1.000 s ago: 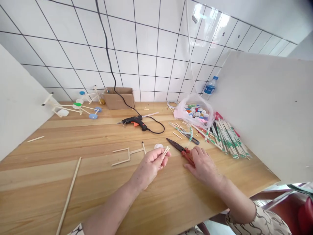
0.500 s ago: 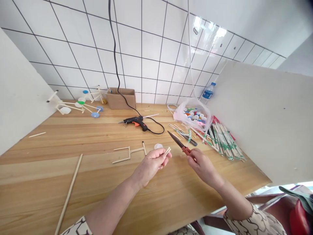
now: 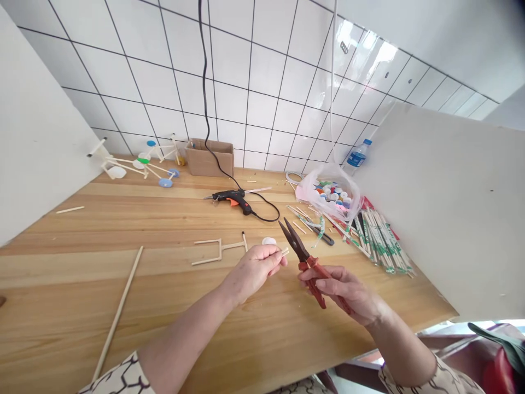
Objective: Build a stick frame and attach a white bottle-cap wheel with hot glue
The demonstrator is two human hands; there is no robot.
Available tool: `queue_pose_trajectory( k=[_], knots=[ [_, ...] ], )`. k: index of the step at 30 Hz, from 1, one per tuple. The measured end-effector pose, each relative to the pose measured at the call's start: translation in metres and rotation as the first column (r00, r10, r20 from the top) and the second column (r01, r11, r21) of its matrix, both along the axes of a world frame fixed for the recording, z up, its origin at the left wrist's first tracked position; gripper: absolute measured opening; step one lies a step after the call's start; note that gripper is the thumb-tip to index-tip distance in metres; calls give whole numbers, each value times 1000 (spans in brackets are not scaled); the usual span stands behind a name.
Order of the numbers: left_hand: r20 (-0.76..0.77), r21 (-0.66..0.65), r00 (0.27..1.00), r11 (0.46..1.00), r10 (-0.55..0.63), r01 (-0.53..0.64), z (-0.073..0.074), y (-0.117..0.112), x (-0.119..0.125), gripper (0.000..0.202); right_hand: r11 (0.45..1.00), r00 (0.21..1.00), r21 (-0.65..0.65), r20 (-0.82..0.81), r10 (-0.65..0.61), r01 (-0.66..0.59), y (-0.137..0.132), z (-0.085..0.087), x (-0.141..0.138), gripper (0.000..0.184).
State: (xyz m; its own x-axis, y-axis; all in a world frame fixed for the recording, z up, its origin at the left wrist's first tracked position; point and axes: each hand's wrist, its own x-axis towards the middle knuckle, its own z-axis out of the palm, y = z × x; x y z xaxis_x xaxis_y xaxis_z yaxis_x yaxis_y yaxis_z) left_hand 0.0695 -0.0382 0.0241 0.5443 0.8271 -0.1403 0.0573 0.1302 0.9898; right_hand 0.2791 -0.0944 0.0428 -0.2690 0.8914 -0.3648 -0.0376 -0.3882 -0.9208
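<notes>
My left hand [image 3: 255,268] is closed in a pinch on short wooden sticks [image 3: 284,252], their ends poking out toward the right. My right hand [image 3: 348,293] grips red-handled pliers [image 3: 305,261], lifted off the wooden table [image 3: 164,295], with the dark jaws apart right beside the stick ends. A small fork-shaped stick frame [image 3: 219,249] and a white bottle cap [image 3: 269,241] lie on the table just beyond my left hand.
A black glue gun [image 3: 233,197] with its cord lies mid-table. A bag of coloured bottle caps [image 3: 330,191], wrapped chopsticks [image 3: 379,238], a water bottle [image 3: 357,155], a cardboard box [image 3: 209,156], stick-and-cap models [image 3: 137,164] and a long stick [image 3: 118,312] surround. White boards stand left and right.
My right hand picked the pliers up from the table, brought them toward my left hand and opened the jaws. My left hand stayed in place with the sticks.
</notes>
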Motion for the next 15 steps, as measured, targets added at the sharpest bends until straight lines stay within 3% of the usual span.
queue_pose_trajectory(
  k=[8, 15],
  knots=[
    [-168, 40, 986, 999, -5, 12, 13, 0, -8, 27, 992, 968, 59, 231, 96, -112, -5, -1, -6, 29],
    [-194, 79, 980, 997, 39, -24, 14, -1, -7, 28, 983, 951, 98, 286, 120, -154, -3, 0, -9, 31]
  ],
)
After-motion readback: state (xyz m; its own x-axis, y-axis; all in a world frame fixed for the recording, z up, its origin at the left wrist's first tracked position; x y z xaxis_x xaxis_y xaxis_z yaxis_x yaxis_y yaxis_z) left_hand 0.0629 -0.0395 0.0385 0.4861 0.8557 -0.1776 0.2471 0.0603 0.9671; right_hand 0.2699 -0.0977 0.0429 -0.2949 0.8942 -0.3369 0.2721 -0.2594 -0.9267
